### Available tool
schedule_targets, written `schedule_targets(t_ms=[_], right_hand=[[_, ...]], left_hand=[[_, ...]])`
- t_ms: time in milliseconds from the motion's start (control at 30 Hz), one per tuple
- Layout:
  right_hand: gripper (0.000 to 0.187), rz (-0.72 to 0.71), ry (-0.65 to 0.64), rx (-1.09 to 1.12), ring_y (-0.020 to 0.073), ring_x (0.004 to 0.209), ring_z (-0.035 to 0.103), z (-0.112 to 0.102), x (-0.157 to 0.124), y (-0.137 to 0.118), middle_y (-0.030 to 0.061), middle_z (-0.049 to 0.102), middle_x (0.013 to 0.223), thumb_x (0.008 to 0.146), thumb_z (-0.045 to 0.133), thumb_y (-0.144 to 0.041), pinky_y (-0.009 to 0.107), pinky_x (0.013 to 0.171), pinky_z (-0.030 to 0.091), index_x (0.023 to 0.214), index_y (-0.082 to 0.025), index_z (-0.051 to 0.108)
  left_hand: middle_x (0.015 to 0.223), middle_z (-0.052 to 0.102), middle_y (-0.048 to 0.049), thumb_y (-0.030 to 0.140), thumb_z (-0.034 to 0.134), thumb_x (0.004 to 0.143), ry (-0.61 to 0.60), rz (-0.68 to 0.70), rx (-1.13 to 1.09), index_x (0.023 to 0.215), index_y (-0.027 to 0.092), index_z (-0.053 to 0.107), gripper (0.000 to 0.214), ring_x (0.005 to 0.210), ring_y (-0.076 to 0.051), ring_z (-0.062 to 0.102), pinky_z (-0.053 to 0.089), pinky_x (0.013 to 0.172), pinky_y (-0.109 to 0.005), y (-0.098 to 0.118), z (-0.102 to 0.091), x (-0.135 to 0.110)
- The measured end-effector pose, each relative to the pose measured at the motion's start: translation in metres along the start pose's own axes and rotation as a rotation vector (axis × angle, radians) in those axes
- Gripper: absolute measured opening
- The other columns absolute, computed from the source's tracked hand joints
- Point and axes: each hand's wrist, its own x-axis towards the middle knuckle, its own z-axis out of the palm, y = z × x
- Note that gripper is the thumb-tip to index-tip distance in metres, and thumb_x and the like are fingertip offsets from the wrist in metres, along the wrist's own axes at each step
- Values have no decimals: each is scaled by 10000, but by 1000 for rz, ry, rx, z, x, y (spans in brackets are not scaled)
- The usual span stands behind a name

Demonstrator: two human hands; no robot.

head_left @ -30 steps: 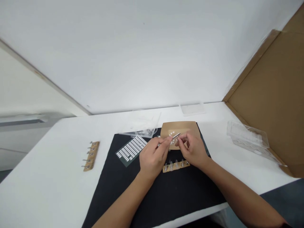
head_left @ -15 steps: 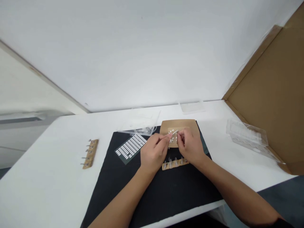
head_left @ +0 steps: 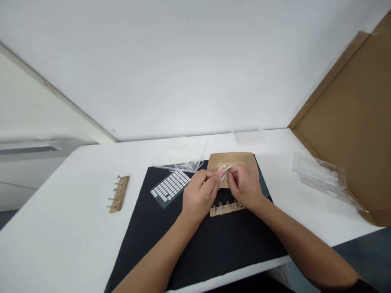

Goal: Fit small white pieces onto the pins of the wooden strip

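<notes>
My left hand (head_left: 199, 192) pinches a thin white pointed stick (head_left: 228, 167), its tip angled up to the right. Close beside it, my right hand (head_left: 243, 185) is closed with thumb and fingers together; whatever lies between them is too small to make out. Both hands are over the front of a brown board (head_left: 215, 158), where small white petal-like pieces (head_left: 223, 178) lie on a paler patch. Just below the hands, a cork-coloured strip (head_left: 226, 210) carries a row of clear, nail-shaped tips.
A sheet of white oval stickers (head_left: 171, 186) lies on the black mat (head_left: 146, 244). Left of it is another strip with metal pegs (head_left: 119, 194). Clear plastic boxes stand behind (head_left: 191, 166) and at right (head_left: 320, 173). A cardboard panel (head_left: 351, 122) borders the right side.
The view has shifted slightly. The stick's tip now points a little farther right, above the right fingers. Both hands keep nearly the same pinched pose.
</notes>
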Motion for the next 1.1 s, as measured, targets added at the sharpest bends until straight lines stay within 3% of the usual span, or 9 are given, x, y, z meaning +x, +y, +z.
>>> schedule_targets(t_ms=[233,567,1000,1100], right_hand=[[153,51,-41,81,182,623,597,-5,-5,-2,16,657,743,1049,516,-333,317,584,408,942,-233,562],[130,71,8,38,196,618,606,-1,-9,-1,13,660,730,1035,549,-330,333,594,416,939,-244,571],[191,-127,53,-144,207,612,578,0,-7,2,5,624,661,1041,556,-313,347,620,361,866,-242,582],[180,-52,96,-176,213,626,590,-1,-6,3,21,656,712,1039,560,-335,346,601,333,890,-240,590]], left_hand=[[892,727,-49,137,685,1013,4,-3,23,1127,186,744,137,811,-171,697,574,758,-283,-1,0,-3],[850,723,-45,148,665,1031,-18,-11,13,1014,174,746,87,761,-148,652,554,718,-259,4,1,-4],[862,723,-51,176,626,1056,-33,-59,25,1089,184,762,141,785,-158,662,552,723,-265,5,6,-8],[880,728,-60,168,627,1055,-33,-73,14,1088,180,762,140,816,-162,675,566,752,-267,6,6,-8]])
